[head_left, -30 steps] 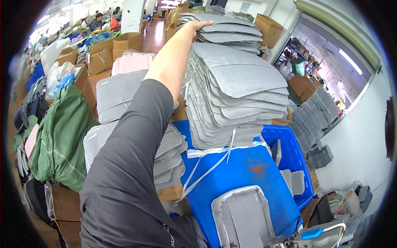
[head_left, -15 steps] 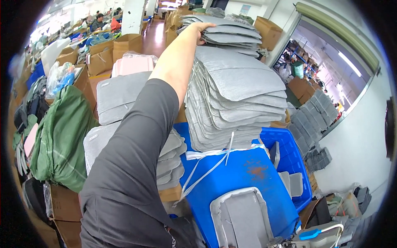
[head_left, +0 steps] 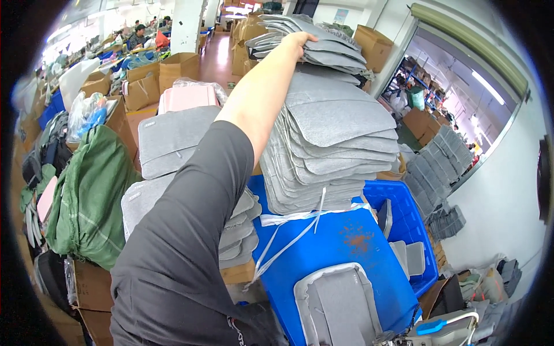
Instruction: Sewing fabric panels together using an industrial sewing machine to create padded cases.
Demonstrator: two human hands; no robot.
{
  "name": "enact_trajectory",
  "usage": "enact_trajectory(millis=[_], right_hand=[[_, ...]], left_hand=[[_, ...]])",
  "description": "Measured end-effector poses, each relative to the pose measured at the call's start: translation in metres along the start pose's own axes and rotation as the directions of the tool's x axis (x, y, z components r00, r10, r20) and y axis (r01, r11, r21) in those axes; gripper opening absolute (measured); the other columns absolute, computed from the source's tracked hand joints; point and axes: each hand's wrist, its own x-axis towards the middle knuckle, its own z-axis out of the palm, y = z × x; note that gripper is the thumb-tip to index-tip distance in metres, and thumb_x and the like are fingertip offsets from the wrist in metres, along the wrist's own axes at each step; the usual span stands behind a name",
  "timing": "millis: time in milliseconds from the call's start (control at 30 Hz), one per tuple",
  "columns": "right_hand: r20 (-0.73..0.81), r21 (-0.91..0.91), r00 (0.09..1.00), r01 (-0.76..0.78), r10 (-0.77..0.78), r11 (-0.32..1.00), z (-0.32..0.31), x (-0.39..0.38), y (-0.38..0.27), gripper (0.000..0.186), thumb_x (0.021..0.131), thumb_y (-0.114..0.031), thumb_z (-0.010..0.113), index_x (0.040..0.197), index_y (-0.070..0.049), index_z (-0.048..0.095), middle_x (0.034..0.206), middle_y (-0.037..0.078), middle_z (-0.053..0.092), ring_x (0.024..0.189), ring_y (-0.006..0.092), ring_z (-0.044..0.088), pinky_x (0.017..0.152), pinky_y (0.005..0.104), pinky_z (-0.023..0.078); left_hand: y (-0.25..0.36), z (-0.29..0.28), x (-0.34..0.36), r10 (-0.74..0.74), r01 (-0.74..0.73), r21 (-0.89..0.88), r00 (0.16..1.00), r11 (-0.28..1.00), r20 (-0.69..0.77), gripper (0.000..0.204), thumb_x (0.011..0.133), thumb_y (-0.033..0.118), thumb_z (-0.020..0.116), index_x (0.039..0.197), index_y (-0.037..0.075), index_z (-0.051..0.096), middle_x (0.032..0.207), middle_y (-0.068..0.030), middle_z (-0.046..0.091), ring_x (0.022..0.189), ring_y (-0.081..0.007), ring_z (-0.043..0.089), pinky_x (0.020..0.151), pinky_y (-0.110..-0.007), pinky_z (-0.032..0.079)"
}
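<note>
At the top of the view my left hand (head_left: 299, 44), on an outstretched bare arm, is closed on the edge of several grey felt-like panels (head_left: 334, 53). Thumb and fingertips show at the panels' edge; the rest of the grip is partly hidden. Below and nearer stands a tall stack of grey panels (head_left: 340, 118) with rounded corners, loosely layered on a blue table (head_left: 323, 245). White strips (head_left: 288, 245) hang in front of that stack. A grey piece with a pale raised border (head_left: 337, 303) lies at the table's near end. My right hand is out of view.
Left of the table are stacked grey sleeves (head_left: 170, 138), a pink case (head_left: 187, 99) and a green sack (head_left: 95, 196). A blue crate (head_left: 424, 242) with grey pieces stands at the right. Cardboard boxes (head_left: 179, 68) fill the back; a person (head_left: 137, 37) sits far left.
My left hand has moved a little to the right. The upper panels it grips have shifted right with it, and their left edges are fanned apart more.
</note>
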Motion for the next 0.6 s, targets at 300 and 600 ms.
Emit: enact_trajectory(millis=[300, 600], right_hand=[[-0.156, -0.055, 0.979, 0.123, -0.13, 0.991, 0.016, 0.0, 0.011, 0.036, 0.099, -0.029, 0.053, 0.122, -0.002, 0.056, 0.092, 0.019, 0.066, 0.076, 0.0346, 0.067, 0.071, 0.0445, 0.055], [-0.005, 0.049, 1.0, -0.008, 0.008, 0.999, 0.02, 0.005, 0.012, 0.041, 0.096, -0.04, 0.054, 0.119, -0.007, 0.059, 0.093, 0.024, 0.067, 0.081, 0.0445, 0.066, 0.072, 0.0538, 0.053]], left_hand=[[0.0, 0.065, -0.12, 0.334, -0.332, -0.163, 0.943, 0.929, -0.015, 0.069, 0.065, -0.009, 0.079, 0.124, -0.018, 0.045, 0.122, -0.0255, 0.056, 0.103, -0.0345, 0.064, 0.083, -0.045, 0.058], [-0.015, 0.034, -0.228, 0.045, -0.074, 0.212, 0.989, 0.974, 0.14, 0.052, 0.078, 0.015, 0.077, 0.122, -0.003, 0.056, 0.117, -0.0168, 0.064, 0.101, -0.0284, 0.066, 0.086, -0.048, 0.058]])
